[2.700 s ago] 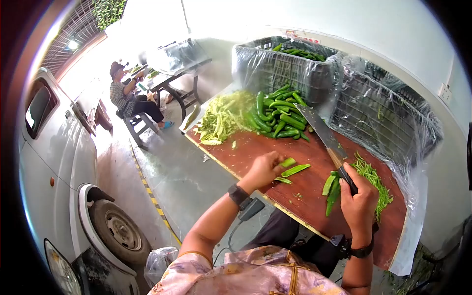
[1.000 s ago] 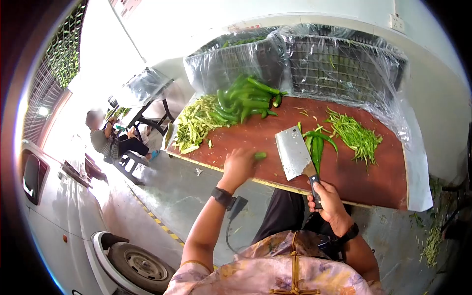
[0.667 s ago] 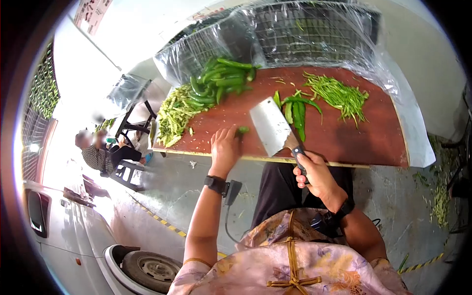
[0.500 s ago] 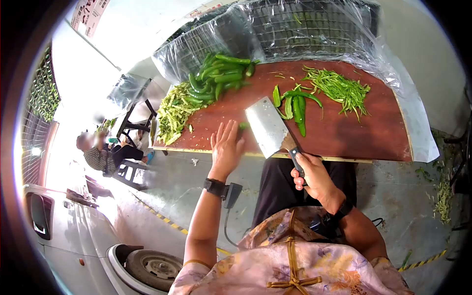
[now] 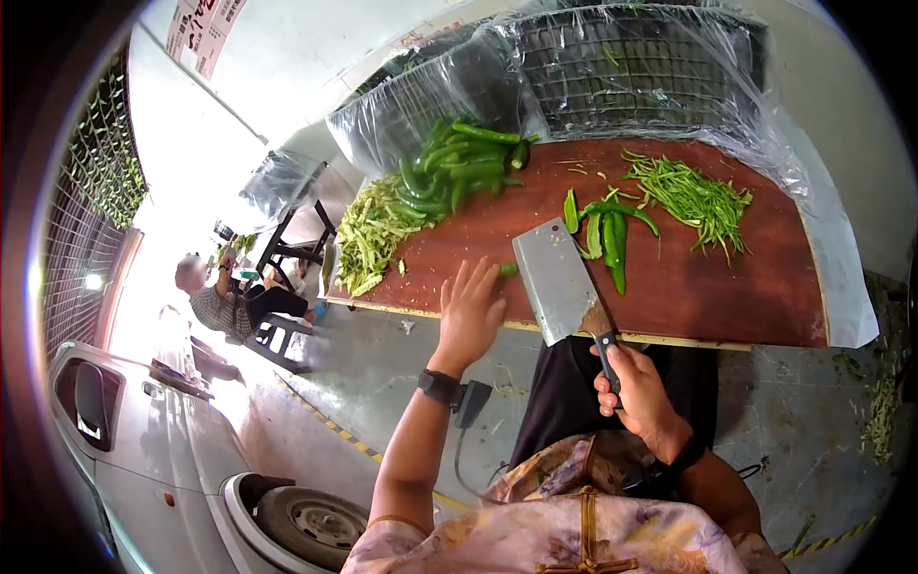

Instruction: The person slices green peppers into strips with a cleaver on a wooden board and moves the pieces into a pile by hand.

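Gripping the cleaver (image 5: 555, 277) by its handle (image 5: 606, 352), fingers clamped, the right hand (image 5: 639, 390) is holding it at the near edge of the table (image 5: 746, 297). Left hand (image 5: 470, 314): showing slightly parted fingers; I cannot tell whether they are touching the pepper piece (image 5: 510, 270) beside them. Cut peppers (image 5: 616, 244) are lying farther right.

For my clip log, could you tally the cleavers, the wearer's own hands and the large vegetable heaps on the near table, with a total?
Cleaver: 1
Hands: 2 (left hand, right hand)
Large heaps: 3 (whole green peppers, pale pieces, thin green strips)
Total: 6
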`<state>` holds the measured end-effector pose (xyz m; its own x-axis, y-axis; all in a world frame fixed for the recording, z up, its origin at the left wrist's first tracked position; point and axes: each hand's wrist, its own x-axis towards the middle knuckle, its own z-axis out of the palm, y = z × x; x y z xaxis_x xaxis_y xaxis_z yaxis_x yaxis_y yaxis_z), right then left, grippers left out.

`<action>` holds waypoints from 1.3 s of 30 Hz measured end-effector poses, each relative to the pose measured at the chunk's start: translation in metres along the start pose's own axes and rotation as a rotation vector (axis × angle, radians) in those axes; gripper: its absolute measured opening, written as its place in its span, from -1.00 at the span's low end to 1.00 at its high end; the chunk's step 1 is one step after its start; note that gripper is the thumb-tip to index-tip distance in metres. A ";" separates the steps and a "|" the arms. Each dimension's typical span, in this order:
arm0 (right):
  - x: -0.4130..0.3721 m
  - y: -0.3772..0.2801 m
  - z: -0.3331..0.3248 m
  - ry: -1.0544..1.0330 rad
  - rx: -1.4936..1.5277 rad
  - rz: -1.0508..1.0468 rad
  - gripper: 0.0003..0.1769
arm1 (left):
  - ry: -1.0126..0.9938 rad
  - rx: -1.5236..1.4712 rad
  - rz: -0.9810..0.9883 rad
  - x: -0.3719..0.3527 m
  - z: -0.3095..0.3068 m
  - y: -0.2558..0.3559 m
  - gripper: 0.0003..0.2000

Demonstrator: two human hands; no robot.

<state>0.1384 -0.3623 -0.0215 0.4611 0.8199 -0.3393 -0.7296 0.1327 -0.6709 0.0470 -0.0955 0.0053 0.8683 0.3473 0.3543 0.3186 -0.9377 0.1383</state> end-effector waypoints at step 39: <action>0.029 0.018 0.026 0.060 -0.169 0.020 -0.67 | 0.004 -0.134 -0.020 -0.013 -0.005 -0.025 -0.37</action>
<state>0.1258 -0.3213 -0.0259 0.4803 0.7863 -0.3886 -0.6460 0.0175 -0.7631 0.0264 -0.0767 0.0021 0.8604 0.3666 0.3541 0.2823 -0.9212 0.2678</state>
